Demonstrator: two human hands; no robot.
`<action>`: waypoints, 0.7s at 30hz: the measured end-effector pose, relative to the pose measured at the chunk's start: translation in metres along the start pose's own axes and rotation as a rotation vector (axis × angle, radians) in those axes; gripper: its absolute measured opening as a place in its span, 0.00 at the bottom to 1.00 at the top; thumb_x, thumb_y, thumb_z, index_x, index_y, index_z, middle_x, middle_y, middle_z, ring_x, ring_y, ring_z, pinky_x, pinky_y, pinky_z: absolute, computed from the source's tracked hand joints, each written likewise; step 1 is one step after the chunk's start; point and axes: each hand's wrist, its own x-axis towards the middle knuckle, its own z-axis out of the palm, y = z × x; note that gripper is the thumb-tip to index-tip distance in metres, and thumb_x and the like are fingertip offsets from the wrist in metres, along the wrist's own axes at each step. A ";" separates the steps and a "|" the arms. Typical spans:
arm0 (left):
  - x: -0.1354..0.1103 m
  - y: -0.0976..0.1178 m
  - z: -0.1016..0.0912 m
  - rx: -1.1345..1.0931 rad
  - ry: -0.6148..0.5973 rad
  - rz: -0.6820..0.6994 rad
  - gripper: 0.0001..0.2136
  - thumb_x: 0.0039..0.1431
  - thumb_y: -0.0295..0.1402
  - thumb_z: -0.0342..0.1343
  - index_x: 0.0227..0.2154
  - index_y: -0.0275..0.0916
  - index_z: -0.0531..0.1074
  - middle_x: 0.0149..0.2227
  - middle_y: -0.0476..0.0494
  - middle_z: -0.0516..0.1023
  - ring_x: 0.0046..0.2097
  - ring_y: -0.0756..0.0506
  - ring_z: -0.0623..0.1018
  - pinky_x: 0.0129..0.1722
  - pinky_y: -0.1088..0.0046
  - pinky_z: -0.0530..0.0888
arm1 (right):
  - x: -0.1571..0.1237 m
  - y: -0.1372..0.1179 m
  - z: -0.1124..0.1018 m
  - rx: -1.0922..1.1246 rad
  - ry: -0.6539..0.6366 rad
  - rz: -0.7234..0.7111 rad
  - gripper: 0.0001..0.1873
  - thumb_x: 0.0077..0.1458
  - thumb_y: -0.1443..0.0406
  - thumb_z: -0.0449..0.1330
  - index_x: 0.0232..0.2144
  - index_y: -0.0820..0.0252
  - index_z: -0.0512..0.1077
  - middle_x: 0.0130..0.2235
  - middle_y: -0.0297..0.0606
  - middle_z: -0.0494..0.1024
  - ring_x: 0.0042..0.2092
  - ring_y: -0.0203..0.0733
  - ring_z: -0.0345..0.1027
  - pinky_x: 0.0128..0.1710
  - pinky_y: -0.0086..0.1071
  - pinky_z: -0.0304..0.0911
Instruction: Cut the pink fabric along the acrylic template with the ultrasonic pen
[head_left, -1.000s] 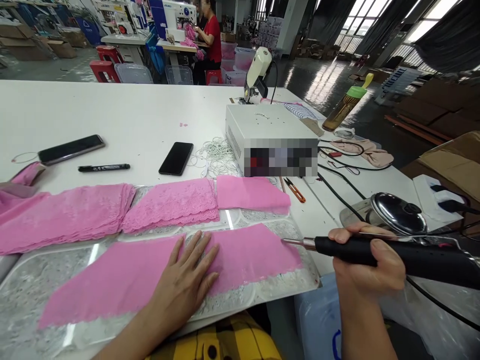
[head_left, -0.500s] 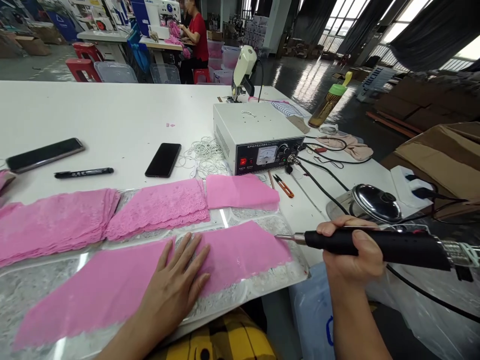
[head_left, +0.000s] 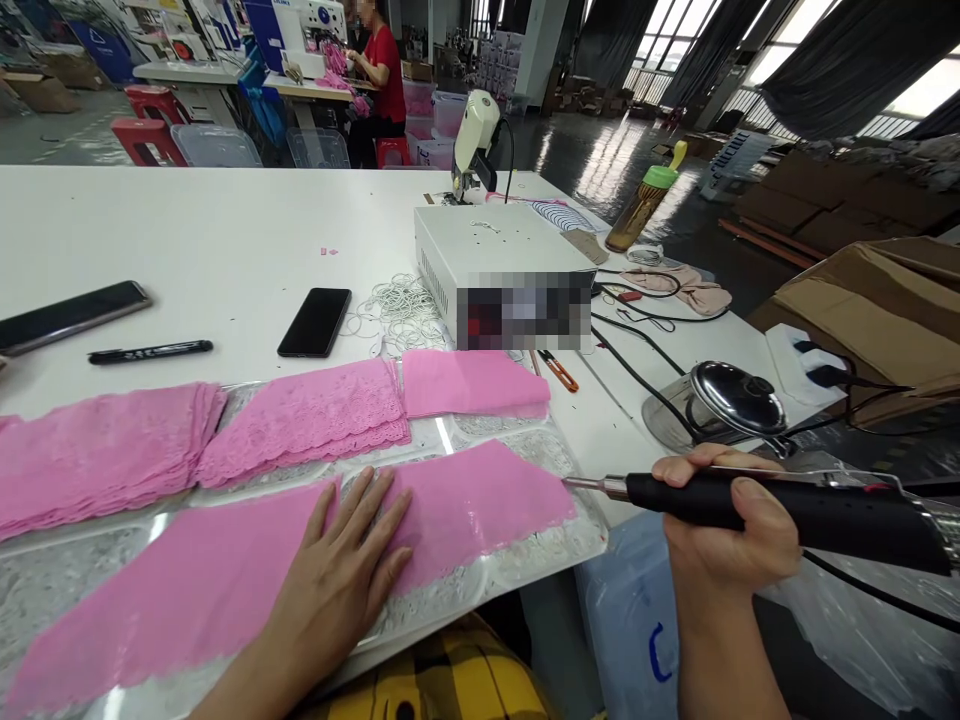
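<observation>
My left hand (head_left: 352,560) lies flat with fingers spread. Under it are two pink fabric pieces, the left piece (head_left: 165,590) and the right piece (head_left: 480,510), side by side on a clear-covered, grey-mottled board (head_left: 525,590). In my right hand (head_left: 731,530) is a black handheld tool (head_left: 817,515) with a thin metal tip. That tip meets the right piece at its slanted upper right edge; whether it presses on the fabric I cannot tell. Behind them sit lace-edged pink stacks (head_left: 307,415) and a plain pink piece (head_left: 472,382).
A white control box (head_left: 502,240) stands behind the fabric, its front blurred. Black cables run right, past a metal-lidded jar (head_left: 735,400). A phone (head_left: 315,322), a pen (head_left: 150,352), orange snips (head_left: 559,370) and tangled white thread (head_left: 401,312) lie about. A person (head_left: 382,80) sits at a sewing machine.
The tool's tip has slid rightward and down along the slanted edge of the right piece, my right hand moving with it. My left hand stays put on the fabric. The view shifts slightly.
</observation>
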 end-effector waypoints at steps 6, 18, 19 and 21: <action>-0.001 -0.001 0.001 0.000 0.009 0.001 0.21 0.68 0.37 0.47 0.62 0.38 0.65 0.65 0.36 0.63 0.67 0.34 0.60 0.68 0.50 0.51 | 0.002 -0.002 0.002 -0.018 -0.011 -0.010 0.07 0.33 0.62 0.58 0.18 0.58 0.65 0.23 0.31 0.66 0.19 0.35 0.60 0.18 0.35 0.60; -0.001 -0.001 0.001 0.000 0.002 -0.005 0.22 0.68 0.37 0.46 0.62 0.39 0.64 0.65 0.37 0.63 0.67 0.34 0.61 0.67 0.49 0.52 | -0.002 -0.008 -0.010 -0.010 0.009 0.026 0.08 0.30 0.61 0.58 0.18 0.58 0.64 0.23 0.31 0.65 0.18 0.35 0.59 0.18 0.36 0.60; -0.001 -0.001 0.001 0.003 0.004 -0.001 0.21 0.69 0.37 0.46 0.62 0.39 0.64 0.65 0.37 0.63 0.67 0.34 0.61 0.67 0.50 0.52 | -0.002 -0.007 -0.010 -0.007 0.010 0.023 0.08 0.30 0.61 0.58 0.18 0.58 0.64 0.23 0.30 0.65 0.19 0.35 0.60 0.17 0.35 0.60; -0.001 -0.001 0.002 0.011 0.006 0.006 0.21 0.69 0.37 0.46 0.62 0.38 0.64 0.65 0.36 0.63 0.67 0.34 0.61 0.68 0.50 0.51 | -0.002 -0.006 -0.010 -0.006 0.014 0.019 0.08 0.31 0.61 0.58 0.18 0.58 0.64 0.22 0.30 0.64 0.19 0.35 0.60 0.17 0.35 0.60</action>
